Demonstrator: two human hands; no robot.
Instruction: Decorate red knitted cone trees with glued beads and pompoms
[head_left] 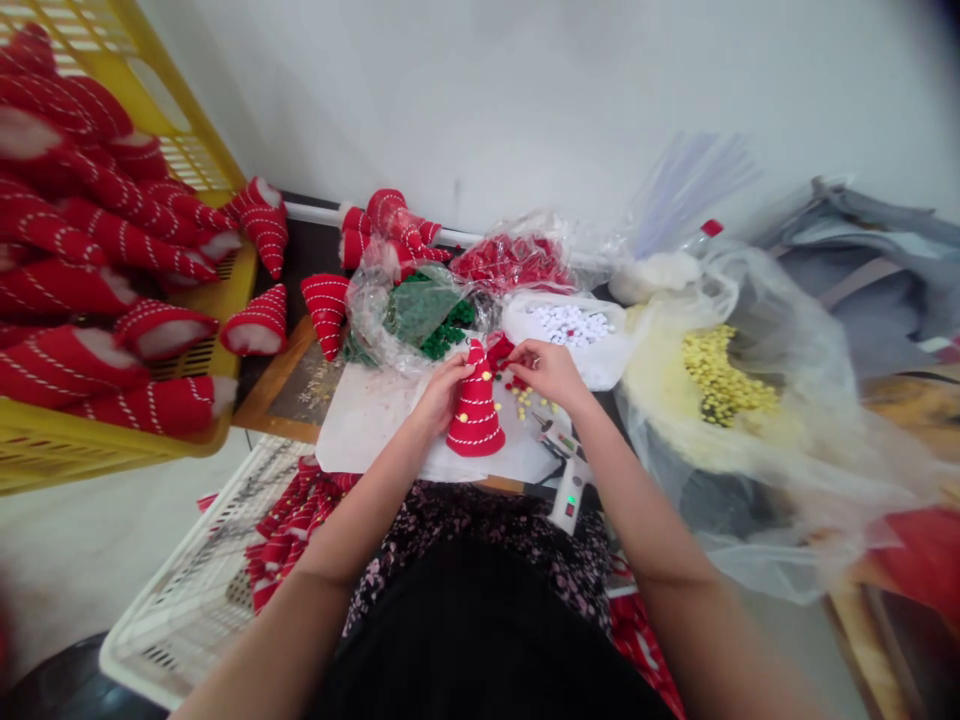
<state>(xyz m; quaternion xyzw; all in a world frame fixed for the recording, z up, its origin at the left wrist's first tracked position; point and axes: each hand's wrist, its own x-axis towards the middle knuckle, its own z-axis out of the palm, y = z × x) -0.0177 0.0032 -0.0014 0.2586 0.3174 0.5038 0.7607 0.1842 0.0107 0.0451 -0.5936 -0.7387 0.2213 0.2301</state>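
Cone of red fabric (477, 425), ringed with white dashed lines and dotted with a few yellow balls, is right in front of you, tip up and wide base down, over a white sheet (367, 415) at the near edge of the tabletop (281, 390). Your left hand (441, 393) has its fingers clamped on the cone's left side, near the top. Your right hand (549, 372) is just to the right of the cone, thumb and forefinger drawn close to each other above small red pieces; whether they pinch one cannot be told. Below that hand, loose yellow balls (531, 405) lie scattered on the sheet. A white gun-shaped tool (570, 485) with a lit green display sits beside your right forearm, its handle reaching past the tabletop's edge. Beyond the cone, you have green pieces (442, 315) in clear plastic to the left, a clear bag of red pieces (514, 262) behind them, and white pieces (570, 325) in a pale holder to the right. Farther right, a large translucent bag (675, 440) holds many yellow balls. To your far left, a yellow crate (214, 125) is heaped with similar red cones, their pale stuffing showing at the base. Lower down, a white crate (150, 600) beside your left arm holds more red items.
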